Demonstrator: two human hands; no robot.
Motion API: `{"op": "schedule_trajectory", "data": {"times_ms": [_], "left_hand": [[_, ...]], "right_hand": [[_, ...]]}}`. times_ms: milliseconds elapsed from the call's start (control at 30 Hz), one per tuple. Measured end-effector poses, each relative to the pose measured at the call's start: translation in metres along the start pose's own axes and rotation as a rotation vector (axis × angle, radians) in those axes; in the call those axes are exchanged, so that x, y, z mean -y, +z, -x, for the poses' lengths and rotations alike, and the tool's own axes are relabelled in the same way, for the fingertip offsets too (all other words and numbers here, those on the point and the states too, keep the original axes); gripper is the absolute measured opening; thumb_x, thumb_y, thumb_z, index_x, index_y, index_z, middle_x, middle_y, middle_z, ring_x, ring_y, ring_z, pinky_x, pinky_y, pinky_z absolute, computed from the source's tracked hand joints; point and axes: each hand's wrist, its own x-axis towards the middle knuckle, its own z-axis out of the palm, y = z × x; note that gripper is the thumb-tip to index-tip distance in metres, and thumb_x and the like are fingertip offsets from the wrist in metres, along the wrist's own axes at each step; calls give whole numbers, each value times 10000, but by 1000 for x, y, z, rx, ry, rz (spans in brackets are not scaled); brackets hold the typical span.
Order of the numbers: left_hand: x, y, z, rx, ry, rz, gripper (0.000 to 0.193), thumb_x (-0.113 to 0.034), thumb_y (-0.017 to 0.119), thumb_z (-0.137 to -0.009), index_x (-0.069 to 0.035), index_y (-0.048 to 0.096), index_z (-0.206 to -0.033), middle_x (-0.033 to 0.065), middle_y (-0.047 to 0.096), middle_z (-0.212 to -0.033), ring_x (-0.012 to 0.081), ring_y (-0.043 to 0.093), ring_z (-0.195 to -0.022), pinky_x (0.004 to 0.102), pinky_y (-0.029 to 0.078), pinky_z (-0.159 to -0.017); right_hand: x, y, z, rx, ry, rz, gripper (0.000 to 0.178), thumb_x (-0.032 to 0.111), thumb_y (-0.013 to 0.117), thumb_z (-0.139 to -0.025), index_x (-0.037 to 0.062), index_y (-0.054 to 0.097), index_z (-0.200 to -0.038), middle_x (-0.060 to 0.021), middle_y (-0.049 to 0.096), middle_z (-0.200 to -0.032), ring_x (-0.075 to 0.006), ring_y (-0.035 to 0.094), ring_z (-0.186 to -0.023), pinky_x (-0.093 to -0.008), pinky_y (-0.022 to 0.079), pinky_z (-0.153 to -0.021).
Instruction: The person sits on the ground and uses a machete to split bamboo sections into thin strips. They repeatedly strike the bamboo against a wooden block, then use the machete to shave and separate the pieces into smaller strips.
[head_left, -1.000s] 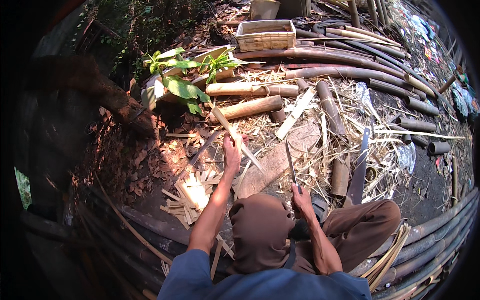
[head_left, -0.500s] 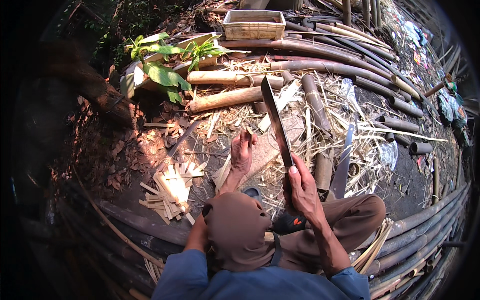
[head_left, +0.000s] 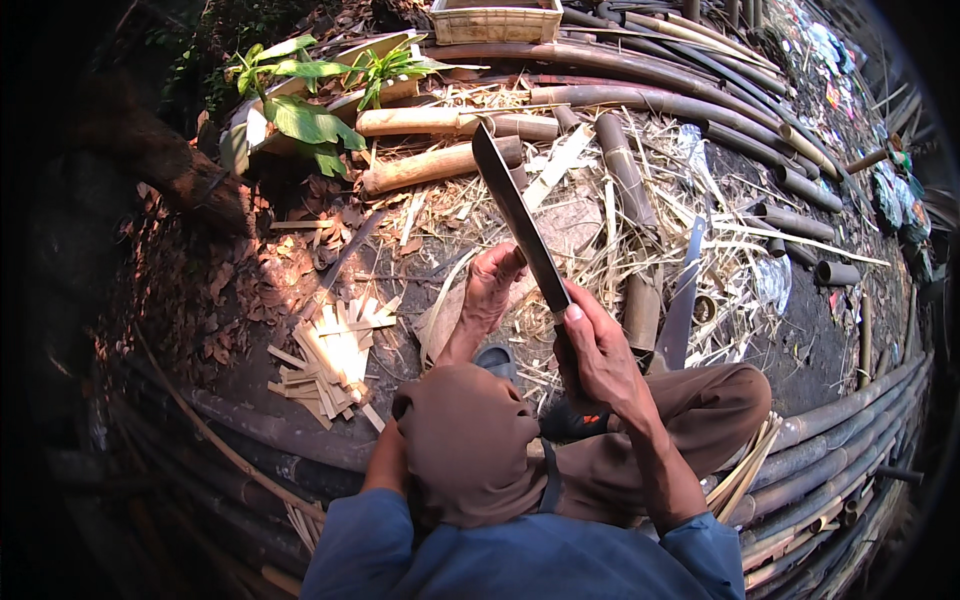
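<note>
My right hand is wrapped round the handle of a machete. The long dark blade points up and to the left, tilted over the work area. Just left of the blade, my left hand is raised with its fingers curled in. Whatever lies between those fingers is too small or hidden to make out. Below the hands is a flat block on the ground, partly covered by the blade and by shavings. A pile of short split bamboo slats lies to the left, partly in bright sun.
Right of my hands stands a saw blade beside an upright-lying bamboo piece. Cut bamboo logs and long poles lie farther off, near a cream crate and a leafy plant. More poles flank my bent legs.
The machete has tilted farther left, its blade now close beside my left hand. Both hands stay raised in much the same place, while the whole view has shifted slightly.
</note>
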Motion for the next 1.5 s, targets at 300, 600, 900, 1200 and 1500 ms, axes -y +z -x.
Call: {"op": "schedule_trajectory", "data": {"times_ms": [300, 600, 900, 1200, 1500], "left_hand": [[9, 4, 0, 26, -62, -35, 437, -465, 691, -892, -55, 610, -764, -26, 532, -723, 48, 445, -673, 224, 360, -627], [5, 1, 1, 2, -63, -7, 435, -461, 708, -878, -54, 618, -754, -34, 504, -701, 49, 429, -665, 220, 346, -621], [6, 2, -2, -18, -25, 82, 406, -419, 721, -878, -22, 658, -826, -23, 535, -720, 54, 454, -681, 219, 350, -639], [-96, 6, -49, -376, 742, -506, 596, -473, 269, -1027, 2, 612, -1138, 113, 636, -1135, 214, 541, -1102, 356, 372, -974], [-135, 46, -137, 313, 785, -1067, 373, -132, 720, -805, -99, 684, -1175, 135, 687, -1126, 314, 611, -1065, 437, 449, -981]], "right_hand": [[6, 4, 11, -87, -30, 210, 376, 231, 399, -1050, 47, 463, -1371, -76, 484, -697, -131, 484, -627, -305, 434, -614], [12, 7, 13, -80, -36, 231, 349, 201, 415, -1044, 63, 454, -1362, -123, 500, -677, -183, 507, -608, -337, 451, -624], [9, 7, 6, -66, -24, 320, 335, 205, 459, -1016, 116, 466, -1339, -222, 525, -607, -409, 595, -593, -429, 455, -587], [13, 9, -1, -111, -99, 358, 325, 187, 456, -1014, 119, 476, -1332, -214, 548, -648, -414, 614, -655, -447, 458, -613], [12, 14, -13, -134, -144, 360, 317, 206, 455, -1021, 97, 492, -1316, -193, 547, -643, -362, 593, -614, -420, 457, -603]]}}
